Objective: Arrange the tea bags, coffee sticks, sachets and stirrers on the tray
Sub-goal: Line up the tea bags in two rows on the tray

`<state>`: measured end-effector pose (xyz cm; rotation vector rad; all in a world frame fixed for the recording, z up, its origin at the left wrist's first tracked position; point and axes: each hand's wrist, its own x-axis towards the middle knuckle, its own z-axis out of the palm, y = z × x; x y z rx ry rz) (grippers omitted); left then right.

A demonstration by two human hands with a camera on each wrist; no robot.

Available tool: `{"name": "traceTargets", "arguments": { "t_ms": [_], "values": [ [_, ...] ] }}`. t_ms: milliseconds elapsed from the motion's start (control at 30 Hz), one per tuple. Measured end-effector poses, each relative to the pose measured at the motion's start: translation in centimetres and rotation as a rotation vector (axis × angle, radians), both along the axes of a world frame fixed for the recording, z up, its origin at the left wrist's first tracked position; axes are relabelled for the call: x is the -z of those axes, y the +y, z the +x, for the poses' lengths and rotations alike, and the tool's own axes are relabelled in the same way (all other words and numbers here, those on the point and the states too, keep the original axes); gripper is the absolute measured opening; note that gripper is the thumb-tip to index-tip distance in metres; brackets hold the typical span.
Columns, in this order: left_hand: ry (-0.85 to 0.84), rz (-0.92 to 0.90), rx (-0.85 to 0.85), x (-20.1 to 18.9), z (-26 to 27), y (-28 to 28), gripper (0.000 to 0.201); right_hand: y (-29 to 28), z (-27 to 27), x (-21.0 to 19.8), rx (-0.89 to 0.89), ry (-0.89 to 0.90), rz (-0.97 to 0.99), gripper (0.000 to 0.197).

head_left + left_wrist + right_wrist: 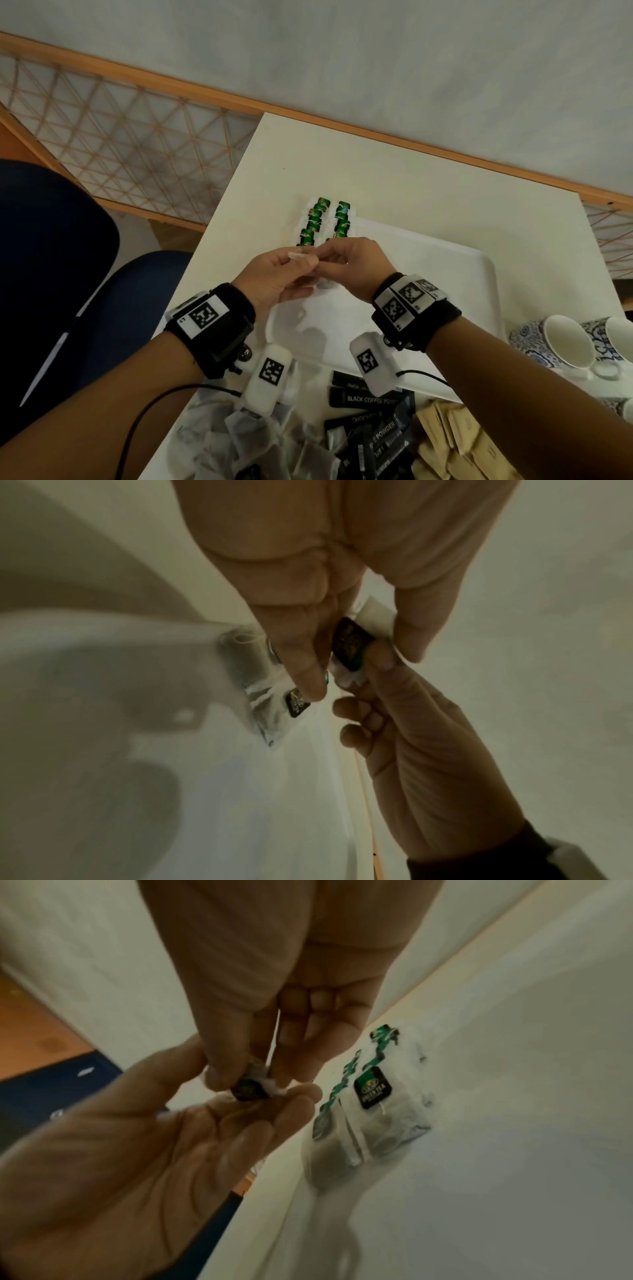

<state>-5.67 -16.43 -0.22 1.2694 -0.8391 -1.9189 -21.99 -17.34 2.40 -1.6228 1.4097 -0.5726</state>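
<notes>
Both hands meet above the near left corner of the white tray. My left hand and right hand pinch one tea bag between them; its dark green tag shows between the fingertips. In the head view the hands hide this bag. Just beyond the hands, two rows of tea bags with green tags lie at the tray's far left corner. In the right wrist view the closest of them lies flat on the tray.
Loose tea bags, black coffee sticks and brown sachets are piled on the white table near me. Patterned cups lie at the right. A blue chair stands to the left.
</notes>
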Motion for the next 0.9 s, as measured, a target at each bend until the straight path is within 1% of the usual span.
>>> {"name": "traceTargets", "arguments": {
  "t_ms": [100, 200, 267, 333, 433, 533, 567, 633, 667, 700, 733, 767, 833, 900],
  "values": [
    [-0.011, -0.007, -0.024, -0.1, 0.0, 0.0, 0.028, -0.1, -0.4, 0.5, 0.093, -0.125, 0.113, 0.008],
    [0.0, 0.021, -0.053, -0.1, 0.1, -0.2, 0.022, -0.1, -0.7, 0.9, 0.113, -0.257, 0.183, 0.007],
    [-0.016, 0.031, -0.07, 0.1, 0.4, -0.3, 0.021, -0.1, -0.8, 1.1, 0.129, -0.294, 0.194, 0.009],
    [-0.028, 0.054, -0.097, 0.2, 0.6, -0.5, 0.022, -0.2, -0.8, 1.3, 0.153, -0.29, 0.185, 0.012],
    [-0.037, 0.062, -0.105, 0.0, 0.6, -0.4, 0.025, -0.3, -0.7, 1.5, 0.177, -0.256, 0.16, 0.012],
    [-0.042, 0.033, -0.114, 0.3, 0.7, -0.3, 0.04, -0.4, -0.7, 1.7, 0.197, -0.215, 0.139, 0.013],
    [-0.057, 0.015, -0.12, 0.4, 0.7, -0.3, 0.041, -0.4, -0.7, 1.8, 0.209, -0.195, 0.131, 0.013],
    [-0.079, -0.007, -0.151, 0.3, 0.7, -0.3, 0.034, -0.4, -0.7, 2.0, 0.234, -0.149, 0.109, 0.011],
    [-0.075, -0.011, -0.165, 0.2, 0.7, -0.3, 0.028, -0.4, -0.7, 2.1, 0.244, -0.131, 0.095, 0.006],
    [-0.06, -0.009, -0.177, 0.1, 0.7, -0.3, 0.023, -0.3, -0.6, 2.1, 0.256, -0.109, 0.07, 0.006],
    [-0.04, -0.002, -0.184, -0.1, 0.7, -0.3, 0.021, -0.2, -0.6, 2.3, 0.272, -0.084, 0.037, 0.013],
    [-0.025, 0.003, -0.186, -0.2, 0.7, -0.3, 0.02, -0.2, -0.6, 2.2, 0.29, -0.069, 0.006, 0.017],
    [-0.01, -0.002, -0.177, -0.4, 0.8, -0.2, 0.02, 0.1, -0.3, 1.8, 0.291, -0.079, -0.024, 0.016],
    [-0.017, -0.01, -0.17, -0.5, 0.7, -0.2, 0.022, 0.4, 0.1, 1.6, 0.222, -0.067, -0.011, 0.019]
  ]
}}
